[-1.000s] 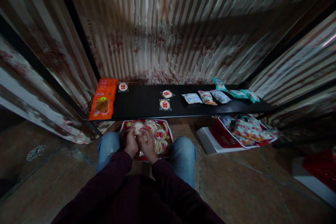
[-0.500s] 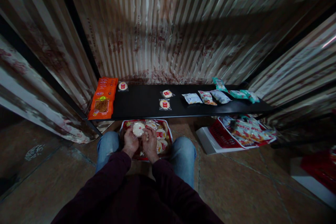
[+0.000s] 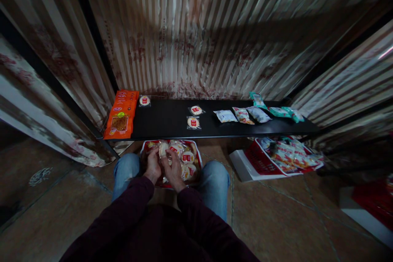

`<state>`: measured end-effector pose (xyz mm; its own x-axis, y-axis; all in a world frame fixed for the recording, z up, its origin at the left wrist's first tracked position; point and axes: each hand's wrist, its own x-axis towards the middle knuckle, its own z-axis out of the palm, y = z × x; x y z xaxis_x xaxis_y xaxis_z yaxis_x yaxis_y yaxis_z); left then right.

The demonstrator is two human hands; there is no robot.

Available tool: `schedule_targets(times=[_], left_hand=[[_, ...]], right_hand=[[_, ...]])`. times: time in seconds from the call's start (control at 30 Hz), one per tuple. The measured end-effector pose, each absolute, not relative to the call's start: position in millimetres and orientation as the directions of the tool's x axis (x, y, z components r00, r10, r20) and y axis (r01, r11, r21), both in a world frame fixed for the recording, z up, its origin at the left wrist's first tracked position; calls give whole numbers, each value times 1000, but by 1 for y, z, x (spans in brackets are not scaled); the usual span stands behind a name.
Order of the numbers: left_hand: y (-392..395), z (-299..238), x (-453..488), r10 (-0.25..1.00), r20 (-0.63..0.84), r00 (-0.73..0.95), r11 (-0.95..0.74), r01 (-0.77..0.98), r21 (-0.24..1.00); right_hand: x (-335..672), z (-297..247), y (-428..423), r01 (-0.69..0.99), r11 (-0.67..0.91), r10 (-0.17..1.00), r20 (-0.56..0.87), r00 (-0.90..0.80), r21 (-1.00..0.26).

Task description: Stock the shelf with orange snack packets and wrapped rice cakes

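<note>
- Orange packet (image 3: 120,115): lies flat at the left end of the black bench (image 3: 166,127), in the same place as a second ago.
- Left hand (image 3: 152,166): a second ago it was low in the open bag and has since come up. Its fingers are curled close together and pinch the left edge of the wrapped round cake (image 3: 163,149).
- Wrapped round cake: half a second ago its face was towards the camera; now it is turned partly edge-on. It is held just above the bag, below the bench's front edge, apparently clear of the pile.
- Right hand (image 3: 173,170): the fingers are bent and pressed together, pinching the cake's right edge. The thumb is hidden.
- Open bag (image 3: 199,156): sits on the floor between the knees and holds more cakes of the same kind.
- Loose cakes (image 3: 193,122) and sachets (image 3: 242,115): lie spread along the bench, unmoved.
</note>
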<state>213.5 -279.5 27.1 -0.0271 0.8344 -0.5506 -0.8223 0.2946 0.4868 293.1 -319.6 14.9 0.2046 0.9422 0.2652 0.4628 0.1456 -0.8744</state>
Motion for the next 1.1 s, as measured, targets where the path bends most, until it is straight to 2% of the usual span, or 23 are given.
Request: schedule_targets(times=[0.37, 0.57, 0.67, 0.83, 0.93, 1.1], left_hand=[[-285, 26, 215, 903, -428, -17, 296, -697, 653], [-280, 20, 213, 915, -394, -83, 253, -644, 722], [-276, 20, 211, 908, -394, -140, 233, -613, 755], [-270, 24, 206, 917, -385, -100, 258, -588, 767], [-266, 27, 201, 923, -363, -131, 240, -541, 806], [-253, 29, 193, 937, -300, -181, 177, -494, 851]], right_hand=[[293, 22, -319, 274, 49, 962, 119, 245, -960], [301, 22, -311, 264, 6, 933, 101, 345, -964], [304, 18, -305, 201, -4, 938, 65, 340, -980], [305, 12, -293, 90, 15, 935, 46, 351, -996], [303, 11, -284, 28, 5, 941, 14, 337, -1000], [299, 11, -268, -12, 0, 955, -3, 296, -1000]])
